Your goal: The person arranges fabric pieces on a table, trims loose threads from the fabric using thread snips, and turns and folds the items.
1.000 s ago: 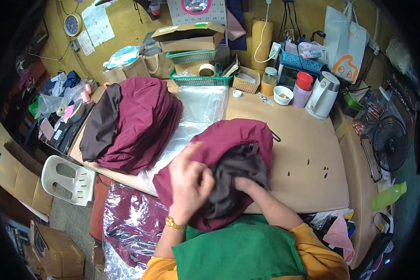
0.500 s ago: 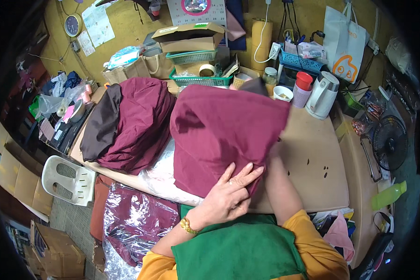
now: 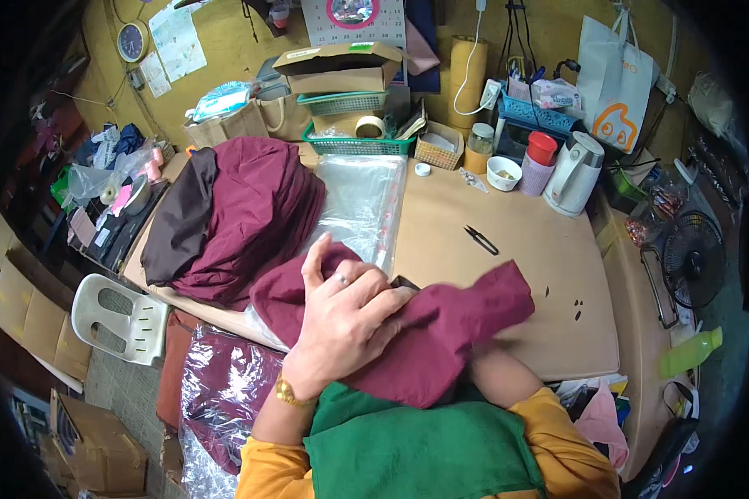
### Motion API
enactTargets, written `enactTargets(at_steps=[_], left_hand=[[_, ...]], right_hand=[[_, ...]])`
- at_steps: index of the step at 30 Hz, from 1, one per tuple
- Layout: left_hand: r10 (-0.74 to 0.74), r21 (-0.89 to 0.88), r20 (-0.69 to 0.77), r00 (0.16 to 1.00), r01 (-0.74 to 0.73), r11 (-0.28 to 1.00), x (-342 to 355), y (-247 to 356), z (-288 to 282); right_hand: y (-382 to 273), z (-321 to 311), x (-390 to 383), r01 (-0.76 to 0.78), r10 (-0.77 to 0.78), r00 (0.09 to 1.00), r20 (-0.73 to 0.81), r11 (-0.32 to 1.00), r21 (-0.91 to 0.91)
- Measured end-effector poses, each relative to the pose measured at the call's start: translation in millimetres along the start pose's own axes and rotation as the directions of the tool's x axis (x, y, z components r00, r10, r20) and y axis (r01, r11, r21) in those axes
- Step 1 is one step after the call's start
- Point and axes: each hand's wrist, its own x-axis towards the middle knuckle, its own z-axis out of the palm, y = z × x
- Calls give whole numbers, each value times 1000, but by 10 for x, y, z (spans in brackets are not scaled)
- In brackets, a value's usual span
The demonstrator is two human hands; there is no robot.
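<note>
A maroon fabric piece lies bunched across my lap edge and the near side of the table. My left hand, with a ring and a gold bracelet, is closed on it, fingers bent over the cloth. My right forearm reaches under the fabric, which hides my right hand. A dark patch of cloth shows beside my left fingertips. To the left sits a large heap of maroon and dark brown fabric. Flat clear plastic bags lie beyond my left hand. Black thread snips rest on the table.
At the back stand green baskets, a lidded jar, a white bowl, a red-topped tumbler and a white kettle. A white plastic chair is at the left. Plastic-wrapped maroon fabric lies beside my left arm.
The maroon piece, held up and spread before, has come down toward me and bunched up, uncovering the plastic bags and snips. My left hand has moved left and slightly up.
</note>
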Motion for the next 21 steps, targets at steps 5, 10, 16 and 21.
enactTargets(at_steps=[5,10,16,21], left_hand=[[164,13,-537,827,-187,982,163,-14,-235],[49,-177,-440,897,-139,974,-321,-126,-367],[-365,-381,618,696,672,635,-971,-395,288],[-371,-608,166,914,391,691,-512,-223,1309]], right_hand=[[361,-319,382,-119,130,952,-276,991,57],[-33,-1105,400,165,-32,813,-581,970,178],[101,-363,133,313,-191,867,-460,927,205],[339,556,-206,-86,355,874,-333,786,612]])
